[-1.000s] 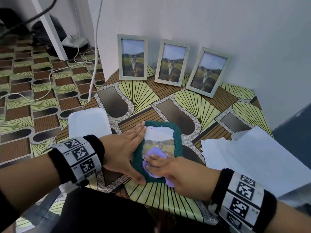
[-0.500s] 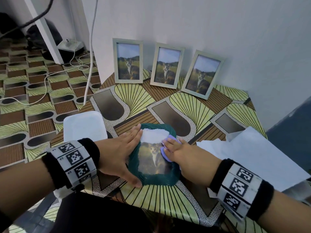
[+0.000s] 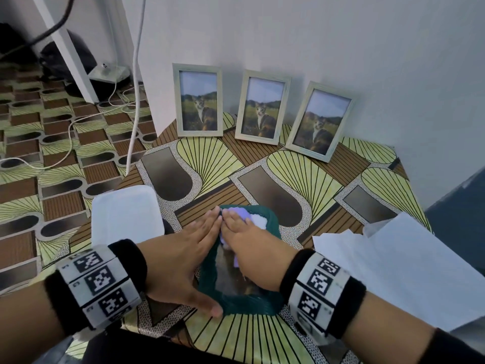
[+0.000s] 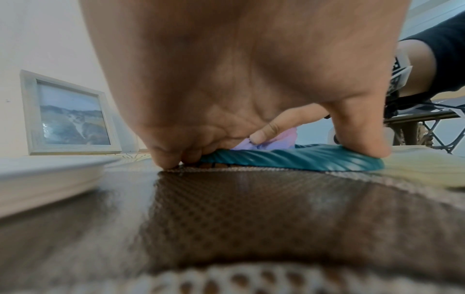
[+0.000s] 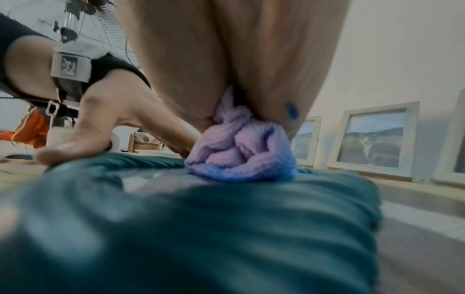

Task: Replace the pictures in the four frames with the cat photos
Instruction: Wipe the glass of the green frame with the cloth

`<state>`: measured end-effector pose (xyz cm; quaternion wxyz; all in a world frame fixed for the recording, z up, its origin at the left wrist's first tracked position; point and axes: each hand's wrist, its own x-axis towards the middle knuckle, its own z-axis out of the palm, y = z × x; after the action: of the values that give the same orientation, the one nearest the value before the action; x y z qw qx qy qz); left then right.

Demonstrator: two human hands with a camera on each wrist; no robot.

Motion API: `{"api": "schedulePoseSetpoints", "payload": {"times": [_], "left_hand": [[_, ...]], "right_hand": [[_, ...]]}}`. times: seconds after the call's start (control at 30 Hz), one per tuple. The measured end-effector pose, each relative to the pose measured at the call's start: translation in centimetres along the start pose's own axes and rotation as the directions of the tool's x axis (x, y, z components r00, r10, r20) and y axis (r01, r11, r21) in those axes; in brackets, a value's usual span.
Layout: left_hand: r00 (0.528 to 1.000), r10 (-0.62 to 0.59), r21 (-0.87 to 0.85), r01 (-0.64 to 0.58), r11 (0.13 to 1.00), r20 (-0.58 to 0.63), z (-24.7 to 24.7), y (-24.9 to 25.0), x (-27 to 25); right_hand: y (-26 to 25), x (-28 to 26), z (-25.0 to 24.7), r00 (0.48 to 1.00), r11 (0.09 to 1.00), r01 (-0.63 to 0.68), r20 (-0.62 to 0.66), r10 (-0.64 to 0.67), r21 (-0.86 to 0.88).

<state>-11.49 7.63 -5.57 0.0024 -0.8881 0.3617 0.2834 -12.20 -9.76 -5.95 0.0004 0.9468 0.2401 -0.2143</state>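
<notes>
A teal frame (image 3: 274,225) lies flat on the patterned table (image 3: 294,177) with a cat photo (image 3: 231,275) under its glass. My left hand (image 3: 183,248) rests flat along the frame's left edge, thumb pressing its near corner; the left wrist view shows this frame (image 4: 289,157) under the thumb. My right hand (image 3: 246,240) presses a bunched lilac cloth (image 3: 244,214) with straight fingers onto the upper left of the glass. The cloth (image 5: 241,153) sits wadded under the palm on the frame (image 5: 201,228). Three pale frames (image 3: 199,101) (image 3: 262,107) (image 3: 319,119) holding cat photos lean against the wall.
A white plastic tray (image 3: 126,214) lies just left of my left hand. Loose white paper sheets (image 3: 393,261) cover the table's right side. Cables (image 3: 131,101) trail over the patterned floor at the left, beyond the table's edge.
My right hand has slid the lilac cloth from the lower part of the glass, past its right side, up to the top left corner. The left hand has stayed put.
</notes>
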Motion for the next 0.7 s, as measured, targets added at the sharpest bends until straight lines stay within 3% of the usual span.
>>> {"api": "schedulePoseSetpoints", "payload": {"times": [0.17, 0.53, 0.7], "left_hand": [[1.0, -0.001, 0.012, 0.0, 1.0, 0.017, -0.3, 0.3, -0.2], [0.999, -0.008, 0.011, 0.007, 1.0, 0.044, -0.2, 0.3, -0.5], [0.999, -0.001, 0.003, 0.001, 1.0, 0.048, -0.2, 0.2, -0.5]], "right_hand": [[-1.5, -1.0, 0.3, 1.0, 0.997, -0.029, 0.005, 0.029, 0.075], [0.5, -6.3, 3.2, 0.964, 0.956, 0.262, 0.002, -0.264, 0.129], [1.8, -8.0, 3.5, 0.979, 0.979, 0.204, 0.024, -0.204, 0.003]]}}
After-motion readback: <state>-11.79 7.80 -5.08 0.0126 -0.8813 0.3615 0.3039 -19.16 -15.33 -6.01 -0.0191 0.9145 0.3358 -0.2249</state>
